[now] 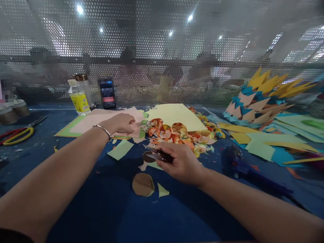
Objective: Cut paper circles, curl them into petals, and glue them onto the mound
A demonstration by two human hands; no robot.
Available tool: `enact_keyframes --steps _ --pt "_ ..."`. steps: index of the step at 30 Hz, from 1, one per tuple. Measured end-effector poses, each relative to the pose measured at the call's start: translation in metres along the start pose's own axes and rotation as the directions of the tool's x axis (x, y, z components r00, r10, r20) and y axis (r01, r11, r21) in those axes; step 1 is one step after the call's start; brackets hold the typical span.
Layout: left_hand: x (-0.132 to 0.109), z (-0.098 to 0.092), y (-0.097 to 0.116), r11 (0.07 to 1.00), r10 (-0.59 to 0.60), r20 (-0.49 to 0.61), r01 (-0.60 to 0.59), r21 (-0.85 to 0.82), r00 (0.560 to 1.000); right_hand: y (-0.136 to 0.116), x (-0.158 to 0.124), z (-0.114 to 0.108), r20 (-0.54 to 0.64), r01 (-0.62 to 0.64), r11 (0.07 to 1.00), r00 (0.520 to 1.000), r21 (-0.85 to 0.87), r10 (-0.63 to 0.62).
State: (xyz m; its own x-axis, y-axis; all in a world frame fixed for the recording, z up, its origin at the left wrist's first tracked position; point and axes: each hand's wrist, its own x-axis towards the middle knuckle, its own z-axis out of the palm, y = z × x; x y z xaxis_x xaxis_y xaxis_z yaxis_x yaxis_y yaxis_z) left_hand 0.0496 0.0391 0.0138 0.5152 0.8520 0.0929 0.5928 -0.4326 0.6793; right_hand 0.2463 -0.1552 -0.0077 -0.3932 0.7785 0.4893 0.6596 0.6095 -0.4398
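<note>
My left hand (pixel 122 124), with a bracelet at the wrist, reaches over a stack of pink paper (pixel 94 121). Its fingers are slightly bent and apart, and I see nothing held in them. My right hand (pixel 182 161) is closed round scissors (pixel 162 156), whose blades point left. Just behind it lies a heap of orange and yellow paper cut-outs (pixel 174 131). A round brown disc (pixel 143 184) rests on the blue table in front of me, beside a small pale-green scrap (pixel 162 190). A pale-green paper piece (pixel 120 149) lies between my hands.
Red-and-yellow-handled scissors (pixel 18 136) lie at left. A yellow-labelled bottle (pixel 79 100) and a phone (pixel 107 93) stand behind. At right are a spiky paper model (pixel 256 102), paper strips and a blue glue gun (pixel 254 175). A perforated metal screen (pixel 148 32) rises behind.
</note>
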Motion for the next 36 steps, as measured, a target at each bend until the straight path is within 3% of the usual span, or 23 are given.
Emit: enact_keyframes --steps 6,10,13,14,15,18,20,22,26,30,34,36 --pt "0.005 0.000 0.002 0.871 0.025 -0.001 -0.021 0.490 1.000 0.001 -0.001 0.000 -0.072 0.015 1.000 0.997 -0.010 -0.015" --pt "-0.009 0.000 -0.001 0.761 0.116 -0.103 -0.022 0.648 0.988 0.001 0.001 -0.004 -0.103 -0.051 0.995 0.993 0.089 0.061" --pt "-0.022 -0.004 0.001 0.719 0.270 -0.208 -0.053 0.693 0.940 0.006 0.003 -0.006 -0.144 -0.131 0.982 0.978 0.135 0.150" --pt "-0.026 -0.005 0.004 0.699 0.363 -0.230 -0.101 0.707 0.903 0.008 0.003 -0.006 -0.160 -0.158 0.975 0.970 0.153 0.182" --pt "-0.030 -0.004 0.007 0.655 0.508 -0.232 -0.197 0.730 0.829 0.010 0.004 -0.006 -0.178 -0.183 0.966 0.960 0.182 0.215" --pt "-0.041 0.002 0.018 0.460 0.806 -0.162 -0.430 0.777 0.570 0.016 0.005 -0.007 -0.219 -0.236 0.912 0.922 0.336 0.320" --pt "-0.047 0.008 0.024 0.374 0.868 -0.111 -0.491 0.787 0.483 0.018 0.005 -0.007 -0.252 -0.257 0.855 0.882 0.451 0.398" --pt "-0.053 0.014 0.029 0.338 0.895 -0.094 -0.523 0.783 0.437 0.019 0.005 -0.008 -0.277 -0.263 0.796 0.839 0.545 0.468" --pt "-0.060 0.019 0.035 0.294 0.921 -0.074 -0.556 0.778 0.383 0.014 0.007 -0.010 -0.270 -0.267 0.690 0.780 0.672 0.565" --pt "-0.063 0.028 0.041 0.246 0.925 -0.016 -0.566 0.787 0.381 0.009 0.009 -0.012 -0.236 -0.269 0.616 0.754 0.740 0.613" --pt "-0.063 0.043 0.048 0.192 0.928 0.054 -0.599 0.777 0.368 0.010 0.008 -0.012 -0.236 -0.286 0.639 0.761 0.714 0.604" --pt "-0.064 0.048 0.052 0.216 0.922 0.051 -0.618 0.756 0.385 0.012 0.007 -0.012 -0.266 -0.284 0.682 0.768 0.674 0.583"
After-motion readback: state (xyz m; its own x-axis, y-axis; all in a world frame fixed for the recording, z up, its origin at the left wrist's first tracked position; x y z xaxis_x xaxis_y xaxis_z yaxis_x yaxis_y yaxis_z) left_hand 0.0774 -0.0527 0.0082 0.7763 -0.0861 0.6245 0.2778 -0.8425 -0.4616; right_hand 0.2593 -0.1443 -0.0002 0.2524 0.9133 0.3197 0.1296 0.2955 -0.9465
